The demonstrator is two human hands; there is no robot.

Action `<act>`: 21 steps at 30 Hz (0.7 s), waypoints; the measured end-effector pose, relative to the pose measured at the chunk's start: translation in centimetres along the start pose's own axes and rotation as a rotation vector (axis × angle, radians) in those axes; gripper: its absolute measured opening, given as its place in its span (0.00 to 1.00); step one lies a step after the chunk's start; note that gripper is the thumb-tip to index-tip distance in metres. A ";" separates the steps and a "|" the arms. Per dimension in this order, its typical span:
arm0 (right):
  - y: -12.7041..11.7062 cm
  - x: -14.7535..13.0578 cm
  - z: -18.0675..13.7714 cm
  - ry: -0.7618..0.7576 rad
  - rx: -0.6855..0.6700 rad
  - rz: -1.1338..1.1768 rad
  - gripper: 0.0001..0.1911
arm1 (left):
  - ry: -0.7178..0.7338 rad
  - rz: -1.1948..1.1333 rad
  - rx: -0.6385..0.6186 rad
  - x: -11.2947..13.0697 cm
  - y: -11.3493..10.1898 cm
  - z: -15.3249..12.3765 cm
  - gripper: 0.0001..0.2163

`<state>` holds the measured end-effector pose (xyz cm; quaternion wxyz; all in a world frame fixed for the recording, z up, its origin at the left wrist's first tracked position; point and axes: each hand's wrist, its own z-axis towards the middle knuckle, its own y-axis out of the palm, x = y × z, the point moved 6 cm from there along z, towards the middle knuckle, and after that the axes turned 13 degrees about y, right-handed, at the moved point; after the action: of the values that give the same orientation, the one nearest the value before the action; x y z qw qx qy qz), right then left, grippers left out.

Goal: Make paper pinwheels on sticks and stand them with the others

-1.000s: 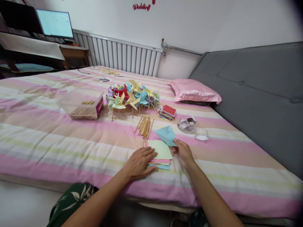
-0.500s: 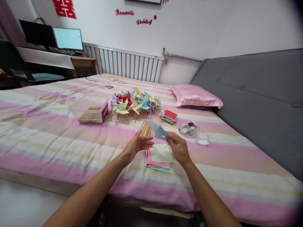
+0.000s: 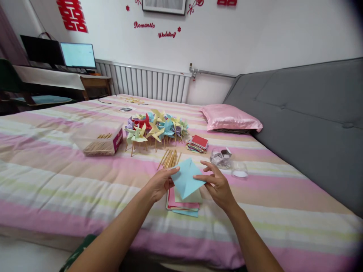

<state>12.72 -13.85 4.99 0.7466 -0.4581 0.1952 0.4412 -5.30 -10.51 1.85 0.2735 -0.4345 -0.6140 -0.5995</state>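
Observation:
A creased square of light blue paper (image 3: 187, 179) is held up by its side corners, one corner pointing toward me. My left hand (image 3: 161, 184) pinches its left corner, thumb on top. At the right corner, my right hand (image 3: 217, 185) grips the paper between thumb and fingers, with the index finger raised off it. Under the blue sheet lies a stack of coloured paper (image 3: 184, 206), partly hidden, with pale green, pink and blue sheets showing. Just beyond the paper is a bunch of thin wooden sticks (image 3: 169, 158).
Several finished paper pinwheels (image 3: 154, 128) stand in a cluster behind the sticks. A clear box of sticks (image 3: 99, 141) is at left. To the right are stacked square papers (image 3: 197, 143), a clear container (image 3: 221, 158), its lid (image 3: 239, 172) and a pink pillow (image 3: 231, 118).
The blue paper, folded and held by my right hand alone before, is now opened out flat. My left hand has moved from beside it to take its left corner. The view has tilted up slightly.

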 end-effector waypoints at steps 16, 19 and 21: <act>0.9 0.4 -1.6 0.339 0.236 0.072 0.19 | 0.195 0.054 0.257 -0.5 -4.1 -1.3 0.13; 2.7 0.4 -1.8 0.404 0.035 0.207 0.22 | 0.220 0.017 0.269 0.2 -4.2 -1.4 0.12; 4.1 0.0 -2.0 0.408 -0.125 0.267 0.24 | 0.217 -0.007 0.267 0.3 -4.1 -1.6 0.11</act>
<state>9.52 -14.77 1.85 0.5969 -0.5532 0.3729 0.4457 -9.33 -11.59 0.28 0.3912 -0.3248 -0.6566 -0.5571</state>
